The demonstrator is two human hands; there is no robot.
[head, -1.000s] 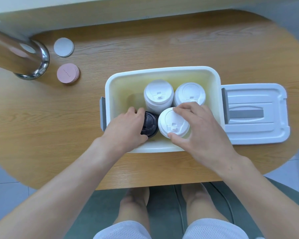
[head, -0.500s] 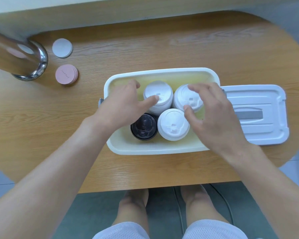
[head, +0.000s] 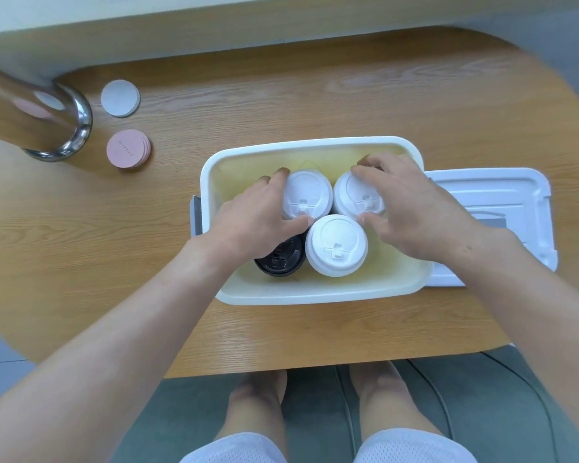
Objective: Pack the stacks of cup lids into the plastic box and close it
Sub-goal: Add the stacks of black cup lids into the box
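Observation:
A white plastic box (head: 315, 294) stands on the wooden table, open. Inside it stand three white stacks of cup lids and one black stack (head: 281, 262). My left hand (head: 254, 218) grips the back left white stack (head: 306, 195), fingers behind it and thumb in front. My right hand (head: 411, 208) grips the back right white stack (head: 355, 195) the same way. The front white stack (head: 336, 245) stands free between my hands. The box's white lid (head: 502, 195) lies flat on the table to the right, partly under my right forearm.
A metal post (head: 30, 111) rises at the far left. Beside it lie a white round coaster (head: 120, 97) and a small pile of pink coasters (head: 127, 148). The table's near edge (head: 315, 365) runs above my knees.
Both hands moved from the front stacks to the two back white stacks and closed round them. The black stack, covered by my left hand before, now shows.

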